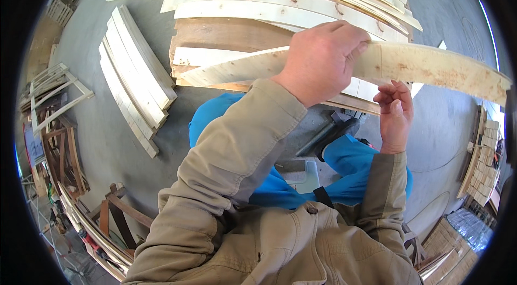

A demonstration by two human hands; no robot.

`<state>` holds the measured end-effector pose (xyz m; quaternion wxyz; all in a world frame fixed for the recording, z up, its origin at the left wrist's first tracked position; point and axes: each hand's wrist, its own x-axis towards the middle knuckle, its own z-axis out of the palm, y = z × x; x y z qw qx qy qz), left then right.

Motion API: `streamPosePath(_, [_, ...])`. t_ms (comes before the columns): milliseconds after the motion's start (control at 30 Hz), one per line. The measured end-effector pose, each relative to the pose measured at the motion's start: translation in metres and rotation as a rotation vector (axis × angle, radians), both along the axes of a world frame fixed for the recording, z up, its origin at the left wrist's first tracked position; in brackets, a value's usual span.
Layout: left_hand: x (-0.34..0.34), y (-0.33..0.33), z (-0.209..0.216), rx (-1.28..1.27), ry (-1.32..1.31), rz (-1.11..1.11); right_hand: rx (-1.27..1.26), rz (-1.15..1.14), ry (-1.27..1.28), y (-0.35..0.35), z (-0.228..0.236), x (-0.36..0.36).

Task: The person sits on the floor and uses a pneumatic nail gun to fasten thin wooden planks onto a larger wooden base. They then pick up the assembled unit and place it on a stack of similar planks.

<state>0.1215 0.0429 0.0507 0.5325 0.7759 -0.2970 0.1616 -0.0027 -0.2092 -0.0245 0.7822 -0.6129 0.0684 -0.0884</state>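
My left hand (pixel 326 61) is closed over the upper edge of a long, pale wooden board (pixel 431 63), which is raised over the front of a low work surface (pixel 215 33). Brown stains and knots mark the board's face toward its right end. Just below the board is my right hand (pixel 396 113), palm turned up and fingers loosely bent and apart. Its fingertips come close to the board's lower edge; whether they touch it I cannot tell. Beyond the held board, several similar pale boards (pixel 231 10) lie side by side and overlapping, some with dark knots.
On the grey floor to the left lies a stack of pale boards (pixel 134 69). Wooden frames (pixel 59 94) and dark brown timber pieces (pixel 121 212) stand farther left. Stacked short wood blocks (pixel 487 150) are at the right, with a plastic-wrapped bundle (pixel 471 228) nearer.
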Motion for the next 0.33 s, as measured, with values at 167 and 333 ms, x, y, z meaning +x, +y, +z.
streamPosePath(167, [0.001,-0.002,-0.001,-0.101,0.012,-0.001,-0.079,0.009,0.063,0.003,-0.003,0.003])
streamPosePath(333, [0.001,0.0,0.001,-0.264,0.056,0.032,-0.337,0.025,0.274,0.006,-0.011,0.006])
